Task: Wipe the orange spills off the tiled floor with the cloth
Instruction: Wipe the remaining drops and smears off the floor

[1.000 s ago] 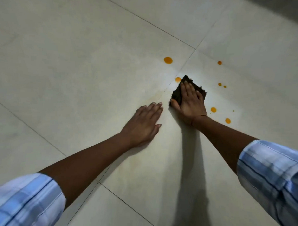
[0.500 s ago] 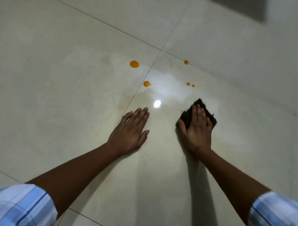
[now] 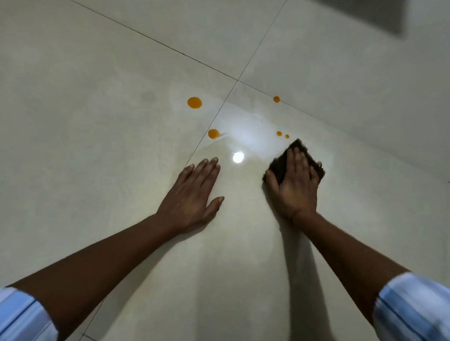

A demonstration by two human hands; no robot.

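My right hand (image 3: 296, 187) lies flat on a dark brown cloth (image 3: 279, 166), pressing it onto the pale tiled floor (image 3: 93, 114). My left hand (image 3: 192, 194) rests flat on the floor with its fingers spread and nothing in it. Orange spills lie beyond both hands: a large drop (image 3: 194, 102), a smeared drop (image 3: 213, 133) by the tile joint, a pair of small drops (image 3: 279, 133) just past the cloth's tip, and one small drop (image 3: 276, 99) farther off. Most of the cloth is hidden under my right hand.
Dark grout lines (image 3: 221, 109) cross just beyond the spills. A bright light reflection (image 3: 238, 157) shines on the wet-looking tile between my hands. A dark shadowed patch (image 3: 377, 15) fills the far right corner.
My right hand slid the cloth from the smeared drop by the joint to the right and nearer. The two orange drops on the right are gone. My left hand stayed planted.
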